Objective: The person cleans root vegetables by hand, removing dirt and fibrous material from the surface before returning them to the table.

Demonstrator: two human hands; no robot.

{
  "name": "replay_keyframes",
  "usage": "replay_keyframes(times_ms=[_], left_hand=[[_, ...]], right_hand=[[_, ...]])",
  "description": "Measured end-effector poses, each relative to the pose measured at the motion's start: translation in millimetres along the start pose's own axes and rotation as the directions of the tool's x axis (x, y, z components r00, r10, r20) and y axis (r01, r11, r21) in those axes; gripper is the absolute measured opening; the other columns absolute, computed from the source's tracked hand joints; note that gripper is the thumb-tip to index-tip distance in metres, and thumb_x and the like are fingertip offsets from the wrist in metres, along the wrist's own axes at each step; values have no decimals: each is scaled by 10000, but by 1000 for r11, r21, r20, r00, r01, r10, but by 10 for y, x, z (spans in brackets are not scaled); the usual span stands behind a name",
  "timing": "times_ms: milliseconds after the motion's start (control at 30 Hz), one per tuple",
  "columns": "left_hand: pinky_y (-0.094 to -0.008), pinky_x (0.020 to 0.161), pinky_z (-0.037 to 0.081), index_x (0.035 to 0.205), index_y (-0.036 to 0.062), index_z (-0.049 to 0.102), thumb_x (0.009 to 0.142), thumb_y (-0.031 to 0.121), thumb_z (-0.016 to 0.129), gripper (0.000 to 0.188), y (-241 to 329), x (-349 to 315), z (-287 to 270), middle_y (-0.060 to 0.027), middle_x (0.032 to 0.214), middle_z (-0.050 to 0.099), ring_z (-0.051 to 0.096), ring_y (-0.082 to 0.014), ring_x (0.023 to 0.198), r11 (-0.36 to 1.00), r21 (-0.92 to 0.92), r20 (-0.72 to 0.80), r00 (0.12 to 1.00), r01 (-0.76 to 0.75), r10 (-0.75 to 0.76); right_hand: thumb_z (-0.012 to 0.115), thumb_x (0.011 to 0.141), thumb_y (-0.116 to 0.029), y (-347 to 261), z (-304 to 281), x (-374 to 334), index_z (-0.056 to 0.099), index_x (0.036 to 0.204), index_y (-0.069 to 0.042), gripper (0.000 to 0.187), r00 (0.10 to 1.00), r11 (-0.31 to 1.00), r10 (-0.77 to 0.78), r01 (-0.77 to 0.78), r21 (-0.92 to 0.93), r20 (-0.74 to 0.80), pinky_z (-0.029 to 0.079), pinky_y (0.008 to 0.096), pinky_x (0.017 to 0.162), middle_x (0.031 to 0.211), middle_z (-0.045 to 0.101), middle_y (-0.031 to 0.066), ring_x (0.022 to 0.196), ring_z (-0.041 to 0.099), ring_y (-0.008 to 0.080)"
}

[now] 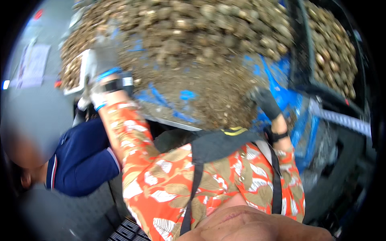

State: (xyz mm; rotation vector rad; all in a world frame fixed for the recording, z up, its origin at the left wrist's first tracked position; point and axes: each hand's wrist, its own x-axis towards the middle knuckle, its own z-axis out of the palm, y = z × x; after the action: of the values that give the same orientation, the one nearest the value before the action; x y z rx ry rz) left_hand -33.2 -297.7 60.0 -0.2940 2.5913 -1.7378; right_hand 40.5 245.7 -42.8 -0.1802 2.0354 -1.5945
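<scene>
**A big heap of round brown lumps point(209, 28)**

The heap sits at the far side of the surface point(173, 123), and its top is cut off. The lumps look like bulbs, round and dirty. Some are pale and shiny, others dark, and many blur together. Loose brown dirt point(225, 98) and torn blue plastic point(187, 95) lie on the near part.

The black crate point(299, 42) on the right holds more lumps. Darkness eats its far edge.

A person in a navy shirt point(82, 156) leans in on the left.

By the heap's left end is a white tray point(84, 66) with small lumps inside. Part of it is hidden.

The left hand point(105, 54) is a blur beside the tray. I can't tell if it is open or holding anything.

The right hand point(262, 101), in a dark glove, is bent down by the dirt. Its fingertips are too fuzzy to show its grip.
</scene>
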Motion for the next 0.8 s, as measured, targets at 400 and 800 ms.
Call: replay_keyframes(times_ms=[400,800], left_hand=[[-376,889,528,1286,-33,505,933,309,569,496,1196,-861,-1651,-184,1130,640,647,-260,997,-926,-84,-214,901,369,378],[-334,898,486,1329,-25,467,939,232,556,475,1728,-1216,-2462,-138,1139,625,617,-214,1012,-811,-260,-325,743,524,585]], right_hand=[[653,784,-185,85,-1111,636,589,1232,-77,465,650,753,-397,-173,-635,-648,464,387,921,1143,615,224,1076,590,340],[608,871,-99,192,-811,343,524,1300,-10,446,839,943,-1,182,278,-544,482,269,806,1053,655,106,903,608,162]])
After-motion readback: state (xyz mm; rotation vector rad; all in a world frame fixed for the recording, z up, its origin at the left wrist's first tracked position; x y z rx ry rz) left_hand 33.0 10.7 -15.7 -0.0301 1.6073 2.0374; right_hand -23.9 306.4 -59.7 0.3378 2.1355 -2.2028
